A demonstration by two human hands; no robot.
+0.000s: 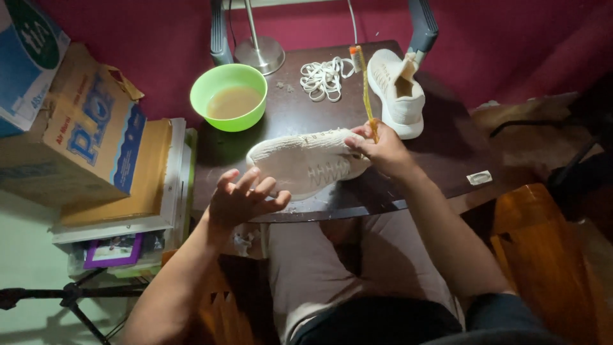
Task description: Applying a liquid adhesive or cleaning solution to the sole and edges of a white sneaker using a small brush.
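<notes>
A white knit sneaker (306, 161) lies on its side on the dark wooden table (440, 147). My left hand (242, 198) hovers open at the shoe's toe end, fingers spread, near the table's front edge. At the heel end, my right hand (382, 150) grips a thin yellow-orange brush (366, 86) by its handle, with the stick pointing away from me. The second white sneaker (399, 92) stands upright at the back right. A heap of white laces (324, 78) lies beside it.
A green bowl (228, 96) of cloudy brownish water sits at the table's back left, with a lamp base (260, 54) behind it. Cardboard boxes (83, 128) are stacked to the left. A small wrapped packet (479, 177) lies at the right edge. A wooden chair (536, 243) is at the right.
</notes>
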